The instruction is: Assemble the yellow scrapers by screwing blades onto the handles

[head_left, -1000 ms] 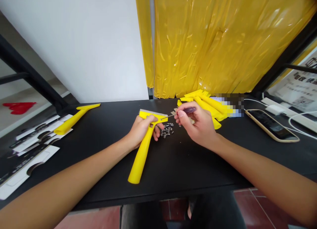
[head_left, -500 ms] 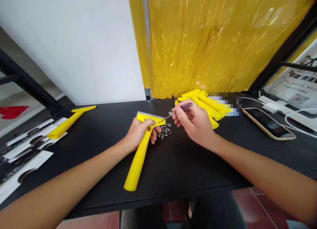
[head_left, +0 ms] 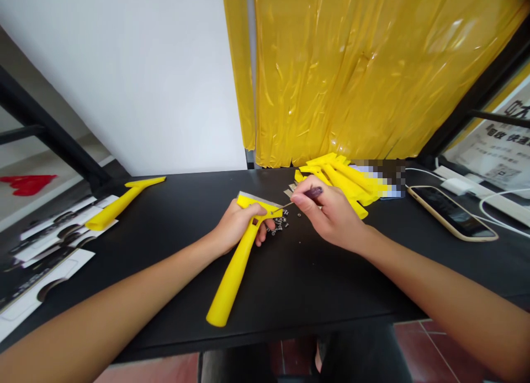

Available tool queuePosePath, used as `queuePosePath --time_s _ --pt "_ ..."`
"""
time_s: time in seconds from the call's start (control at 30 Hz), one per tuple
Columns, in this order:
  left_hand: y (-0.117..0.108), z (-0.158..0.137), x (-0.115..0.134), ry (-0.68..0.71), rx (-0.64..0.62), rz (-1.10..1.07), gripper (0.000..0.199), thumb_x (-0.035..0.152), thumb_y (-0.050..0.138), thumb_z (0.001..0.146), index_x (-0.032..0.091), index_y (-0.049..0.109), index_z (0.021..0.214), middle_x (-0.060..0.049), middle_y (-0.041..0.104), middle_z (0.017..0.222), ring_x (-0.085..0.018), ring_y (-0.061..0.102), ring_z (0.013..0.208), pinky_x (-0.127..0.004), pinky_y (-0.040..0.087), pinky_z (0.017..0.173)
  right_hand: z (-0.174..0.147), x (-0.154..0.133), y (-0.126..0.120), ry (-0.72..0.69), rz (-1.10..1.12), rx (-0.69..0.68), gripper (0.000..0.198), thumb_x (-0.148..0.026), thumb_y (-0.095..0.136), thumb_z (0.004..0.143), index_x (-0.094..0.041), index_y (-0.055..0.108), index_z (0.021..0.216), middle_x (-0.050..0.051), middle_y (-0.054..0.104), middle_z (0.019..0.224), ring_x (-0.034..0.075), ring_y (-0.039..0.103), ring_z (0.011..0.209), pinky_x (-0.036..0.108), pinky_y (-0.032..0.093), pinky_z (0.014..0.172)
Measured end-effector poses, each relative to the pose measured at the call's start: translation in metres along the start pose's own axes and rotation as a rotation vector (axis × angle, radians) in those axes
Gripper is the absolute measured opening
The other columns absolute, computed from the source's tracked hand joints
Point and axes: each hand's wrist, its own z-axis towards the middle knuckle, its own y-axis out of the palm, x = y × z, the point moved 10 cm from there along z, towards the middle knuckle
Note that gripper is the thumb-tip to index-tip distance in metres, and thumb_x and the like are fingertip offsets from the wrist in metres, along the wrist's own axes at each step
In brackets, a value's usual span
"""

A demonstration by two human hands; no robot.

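My left hand (head_left: 238, 224) is closed around the head of a yellow scraper (head_left: 234, 272), thumb on top and fingers beneath. A metal blade edge (head_left: 259, 200) runs along the top of that head, and the handle slants down toward me. In my right hand (head_left: 325, 209) is a screwdriver (head_left: 313, 192) with a dark purple handle. Its thin shaft reaches left, the tip at a screw on the right part of the scraper head. Small screws and nuts (head_left: 281, 223) lie on the black table just behind the scraper, partly hidden by my left fingers.
Several yellow scraper handles (head_left: 342, 179) are piled behind my right hand, near small metal blades (head_left: 289, 192). Another yellow scraper (head_left: 120, 203) rests on white-and-black cards (head_left: 66, 278) at left. A phone (head_left: 449, 212), white cables and a power strip (head_left: 488, 192) are at right.
The view has shifted slightly. My left hand and the scraper sit a little further right and lower in view; the screwdriver stays at the screw in the scraper head.
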Motion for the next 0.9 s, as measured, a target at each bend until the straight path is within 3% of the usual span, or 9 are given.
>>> queuePosePath --time_s 0.37,0.57,0.73,0.9 --pt "0.004 -0.002 -0.010 -0.182 -0.121 0.011 0.023 0.027 0.056 0.070 0.010 0.070 0.067 -0.009 0.062 0.048 -0.018 0.052 0.031 -0.026 0.042 0.028 0.000 -0.019 0.012 -0.086 0.004 -0.311 0.014 -0.033 0.053 0.101 -0.022 0.059 0.094 0.001 0.065 0.084 0.013 0.058 0.071 0.025 0.044 0.065" --pt "0.005 -0.002 -0.004 -0.103 -0.092 0.018 0.019 0.026 0.057 0.073 0.011 0.068 0.068 -0.008 0.065 0.052 -0.017 0.054 0.033 -0.025 0.043 0.030 0.000 -0.008 0.005 -0.003 0.064 -0.159 0.031 -0.042 0.045 0.103 -0.021 0.060 0.086 0.002 0.062 0.078 0.014 0.056 0.067 0.026 0.042 0.060" --pt "0.004 -0.001 -0.005 -0.097 -0.058 0.055 0.021 0.026 0.058 0.074 0.013 0.065 0.060 -0.009 0.065 0.053 -0.017 0.054 0.034 -0.026 0.045 0.032 -0.001 0.009 -0.001 0.134 0.052 -0.027 0.015 -0.036 0.046 0.103 -0.023 0.053 0.098 -0.002 0.054 0.074 0.013 0.049 0.060 0.026 0.039 0.055" --pt "0.002 0.000 -0.006 -0.097 -0.037 0.061 0.022 0.026 0.057 0.075 0.013 0.066 0.060 -0.009 0.065 0.054 -0.017 0.055 0.036 -0.026 0.046 0.033 -0.003 0.011 0.002 0.131 0.083 -0.042 0.008 -0.023 0.050 0.100 -0.025 0.050 0.107 -0.001 0.054 0.077 0.013 0.050 0.061 0.025 0.042 0.053"
